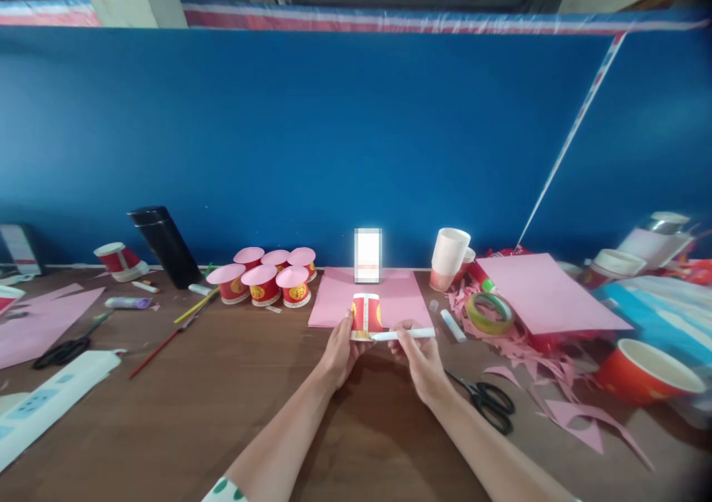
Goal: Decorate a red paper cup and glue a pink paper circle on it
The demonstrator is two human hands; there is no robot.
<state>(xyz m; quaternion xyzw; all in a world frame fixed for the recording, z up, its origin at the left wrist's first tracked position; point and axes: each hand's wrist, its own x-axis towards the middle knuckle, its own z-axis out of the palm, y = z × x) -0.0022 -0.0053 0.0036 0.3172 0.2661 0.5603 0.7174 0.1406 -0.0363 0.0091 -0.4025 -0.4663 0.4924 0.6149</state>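
My left hand point(340, 350) is closed on the side of a red paper cup point(366, 311) with yellow emblems and a pale stripe down its middle. In my right hand point(420, 357) is a slim white marker point(410, 334), held almost level between thumb and fingers. Its tip points left at the cup's lower edge; whether it touches, I cannot tell. Just beyond the cup lies a stack of pink paper point(328, 305). A white tube point(453, 325) rests to the right of my right hand, and black scissors point(489, 405) lie by my right forearm.
Several red cups topped with pink discs point(260, 283) stand left of the paper. At right are stacked white cups point(450, 250), a tape roll point(489, 313), pink scraps point(578, 420) and an orange-red cup point(639, 372). A black flask point(167, 246) and power strip point(53, 402) lie left.
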